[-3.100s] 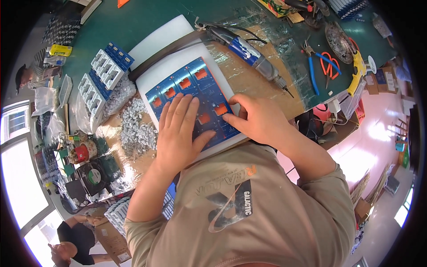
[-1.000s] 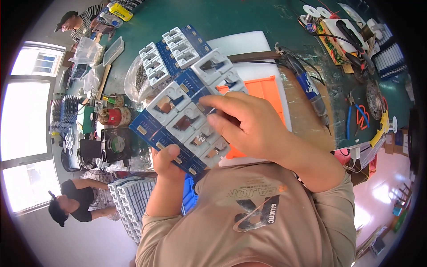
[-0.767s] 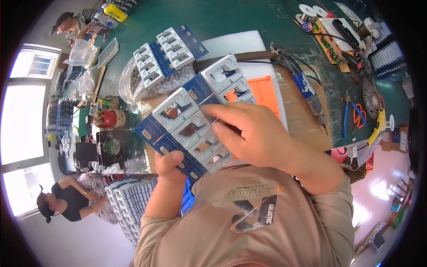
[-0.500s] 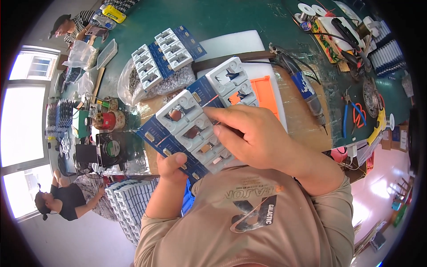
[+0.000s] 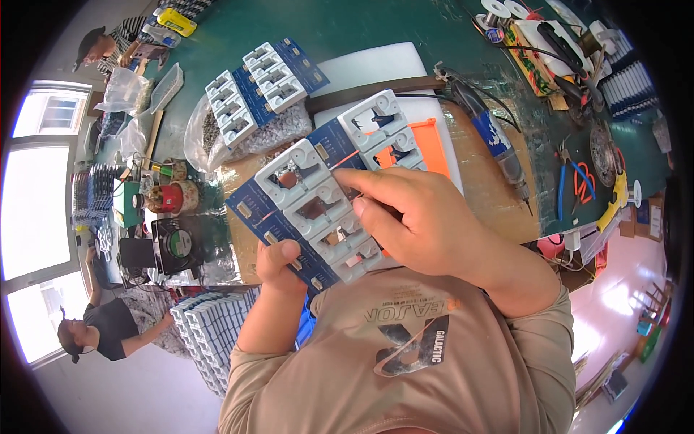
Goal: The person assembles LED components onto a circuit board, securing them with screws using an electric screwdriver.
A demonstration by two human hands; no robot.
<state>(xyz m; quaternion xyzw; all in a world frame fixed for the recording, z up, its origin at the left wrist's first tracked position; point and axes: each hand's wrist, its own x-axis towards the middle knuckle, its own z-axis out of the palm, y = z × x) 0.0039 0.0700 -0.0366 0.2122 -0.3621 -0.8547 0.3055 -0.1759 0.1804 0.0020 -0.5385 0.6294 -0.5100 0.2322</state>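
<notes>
A blue circuit board carries two rows of pale grey plastic frames with square openings. Held tilted in front of my chest, it is gripped at its lower left edge by my left hand, thumb on top and the other fingers hidden beneath. My right hand rests over the board between the two rows. Its index finger and bent thumb press at the side of the nearer grey frame row; its remaining fingers are curled and partly hidden. Part of the farther frame row shows beyond that hand.
Another framed board lies on a bag of small grey parts. An orange tray rests on white foam. Right of it are a rotary tool and blue-handled pliers. Two people are at the left.
The board and both hands have shifted very slightly. My right index finger and thumb remain against the nearer frame row, and my left hand keeps its grip.
</notes>
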